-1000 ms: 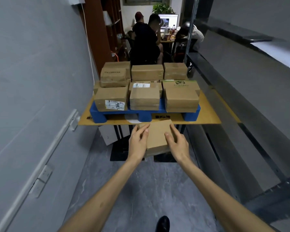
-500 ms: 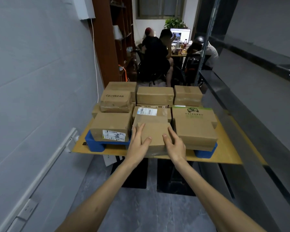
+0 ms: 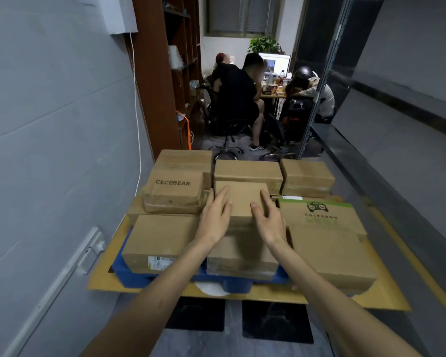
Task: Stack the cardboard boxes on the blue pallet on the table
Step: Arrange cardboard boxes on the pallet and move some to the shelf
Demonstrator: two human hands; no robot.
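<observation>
Both my hands hold a small plain cardboard box (image 3: 240, 195) over the middle of the stack. My left hand (image 3: 215, 219) grips its left side and my right hand (image 3: 268, 219) grips its right side, both thumbs on its top. The small box sits on or just above the middle boxes, in front of a back-row box (image 3: 247, 171). Several cardboard boxes cover the blue pallet (image 3: 129, 275), among them a CECEBEAR box (image 3: 175, 189) on the left and a green-printed box (image 3: 319, 215) on the right. The pallet lies on the yellow table top (image 3: 268, 297).
A grey wall (image 3: 49, 150) runs close along the left, and a grey counter or ledge (image 3: 397, 163) runs along the right. Behind the table are a brown shelf unit (image 3: 165, 73) and people seated at a desk (image 3: 242, 99).
I have come closer to the table. My hands have carried the small box from below the table edge up and forward onto the middle of the stack.
</observation>
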